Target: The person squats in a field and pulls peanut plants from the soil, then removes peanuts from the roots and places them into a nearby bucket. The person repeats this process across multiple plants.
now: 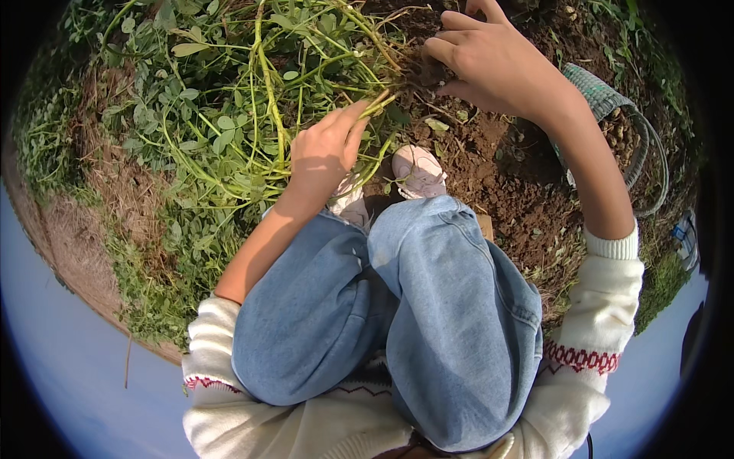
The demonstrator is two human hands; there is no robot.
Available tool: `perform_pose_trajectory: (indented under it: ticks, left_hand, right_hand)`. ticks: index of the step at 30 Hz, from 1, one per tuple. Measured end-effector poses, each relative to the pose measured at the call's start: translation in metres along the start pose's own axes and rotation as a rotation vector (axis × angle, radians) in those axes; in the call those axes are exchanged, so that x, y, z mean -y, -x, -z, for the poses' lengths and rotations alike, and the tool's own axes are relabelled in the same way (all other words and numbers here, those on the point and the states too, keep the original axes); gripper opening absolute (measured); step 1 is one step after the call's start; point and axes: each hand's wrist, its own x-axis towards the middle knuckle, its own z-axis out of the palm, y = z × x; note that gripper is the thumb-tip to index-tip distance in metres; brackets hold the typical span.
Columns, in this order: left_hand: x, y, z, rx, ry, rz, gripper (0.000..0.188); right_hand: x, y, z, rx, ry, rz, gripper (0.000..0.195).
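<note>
My left hand [328, 146] is closed around green stems of an uprooted peanut plant [266, 109], just above the root end. The plant's leafy stems spread up and to the left. My right hand [487, 60] is at the dark roots [418, 72], its fingers bent and partly spread; whether it grips a root or a pod cannot be told. Loose brown soil [493, 172] lies below the roots.
A green woven basket [593, 89] holding peanut pods [622, 135] lies tilted at the right, its handle towards me. My pink shoes [418, 169] and bent knees in jeans are below the plant. A blue and white package [684, 238] lies far right.
</note>
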Motion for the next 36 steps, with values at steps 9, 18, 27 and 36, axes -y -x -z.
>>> perform_pose_trajectory:
  ticks: [9,18,27,36]
  left_hand:
    - [-0.001,0.003,0.002,0.020,-0.046,0.023,0.022]
    - [-0.004,0.011,-0.001,0.138,-0.070,0.097,0.024]
    - [0.003,0.006,-0.005,0.049,-0.062,0.045,0.024]
    - [-0.009,-0.001,0.001,0.065,0.025,0.077,0.022]
  right_hand:
    - [0.008,0.014,-0.036,-0.094,0.189,-0.270,0.037]
    - [-0.040,0.032,-0.021,-0.356,0.653,-0.548,0.033]
    - [-0.052,0.140,-0.015,-0.656,0.013,-0.958,0.042]
    - [-0.027,0.229,-0.097,-1.060,-0.791,-1.458,0.069]
